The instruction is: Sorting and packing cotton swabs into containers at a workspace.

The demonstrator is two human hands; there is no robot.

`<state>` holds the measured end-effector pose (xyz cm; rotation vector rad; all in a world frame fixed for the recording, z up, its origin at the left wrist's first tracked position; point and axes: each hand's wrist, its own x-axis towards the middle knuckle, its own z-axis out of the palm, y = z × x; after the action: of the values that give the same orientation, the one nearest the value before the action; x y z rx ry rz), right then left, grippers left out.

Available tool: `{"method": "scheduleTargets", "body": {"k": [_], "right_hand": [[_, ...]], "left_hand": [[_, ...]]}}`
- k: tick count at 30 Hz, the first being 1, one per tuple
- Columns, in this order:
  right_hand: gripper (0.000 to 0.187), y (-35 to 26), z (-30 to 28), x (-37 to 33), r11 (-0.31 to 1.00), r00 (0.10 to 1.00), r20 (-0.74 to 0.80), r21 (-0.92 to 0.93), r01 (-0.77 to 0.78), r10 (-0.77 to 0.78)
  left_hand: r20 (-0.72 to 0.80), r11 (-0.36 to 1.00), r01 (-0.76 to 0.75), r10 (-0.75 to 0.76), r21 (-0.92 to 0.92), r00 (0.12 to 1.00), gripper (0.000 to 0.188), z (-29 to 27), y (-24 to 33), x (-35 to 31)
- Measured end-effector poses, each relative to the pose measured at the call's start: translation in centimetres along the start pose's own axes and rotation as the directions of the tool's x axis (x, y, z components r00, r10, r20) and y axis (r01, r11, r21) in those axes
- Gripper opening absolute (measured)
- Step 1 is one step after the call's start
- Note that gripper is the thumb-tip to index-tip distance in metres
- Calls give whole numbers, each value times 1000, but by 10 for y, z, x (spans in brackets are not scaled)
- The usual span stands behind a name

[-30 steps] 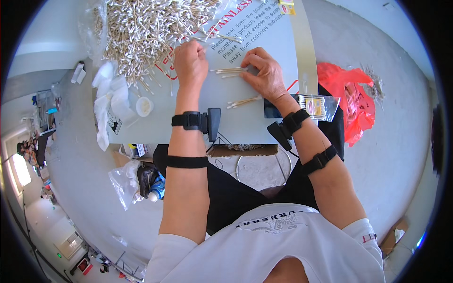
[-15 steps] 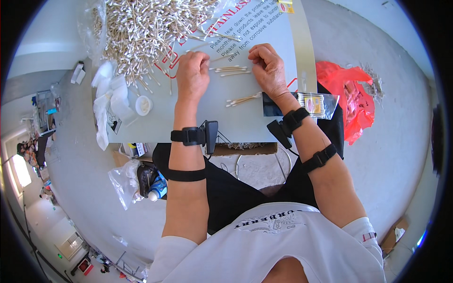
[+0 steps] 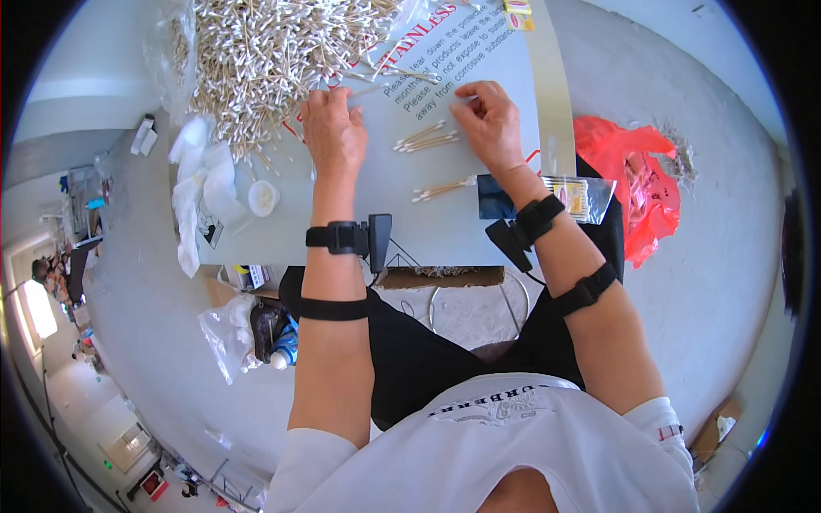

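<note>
My left hand (image 3: 335, 132) is at the near edge of a big heap of cotton swabs (image 3: 265, 60), palm down. Its fingers are stretched out and a little apart, with the tips against the loose swabs. To the right, my right hand (image 3: 493, 126) hovers above the table with curled fingers; a gap shows between thumb and forefinger, and I see nothing in it. Between the hands lies a small fanned group of swabs (image 3: 426, 139), just beside the right hand. Nearer to me is another small bundle of swabs (image 3: 442, 189), its right end by a clear packet (image 3: 581, 198) under my right wrist.
A round white tub (image 3: 262, 198) and crumpled white wrapping (image 3: 190, 184) occupy the left of the table (image 3: 342, 244). Yellow packets (image 3: 518, 15) lie at the far right edge. Beyond the right edge is a red plastic bag (image 3: 629, 171). Bags and a bottle (image 3: 285, 346) sit below, left.
My left hand has moved left and forward to the heap, its fingers now stretched out. The middle group of swabs is more fanned. My right hand has shifted slightly, its thumb and forefinger parted.
</note>
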<state>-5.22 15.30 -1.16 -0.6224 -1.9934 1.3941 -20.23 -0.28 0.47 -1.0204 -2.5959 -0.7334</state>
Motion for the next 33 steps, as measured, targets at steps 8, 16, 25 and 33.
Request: {"method": "scheduleTargets", "body": {"k": [8, 16, 25, 33], "right_hand": [[22, 3, 19, 48, 873, 988, 100, -464, 151, -118], [7, 19, 7, 50, 902, 985, 155, -410, 138, -80], [8, 8, -11, 13, 971, 981, 149, -188, 147, -120], [8, 8, -6, 11, 952, 988, 100, -271, 141, -118]], "left_hand": [[100, 996, -51, 58, -73, 993, 12, 20, 21, 0], [207, 961, -101, 158, -258, 965, 14, 12, 36, -10], [36, 951, -60, 74, -302, 997, 12, 16, 36, 8], [192, 938, -52, 124, -343, 974, 17, 18, 40, 18]]}}
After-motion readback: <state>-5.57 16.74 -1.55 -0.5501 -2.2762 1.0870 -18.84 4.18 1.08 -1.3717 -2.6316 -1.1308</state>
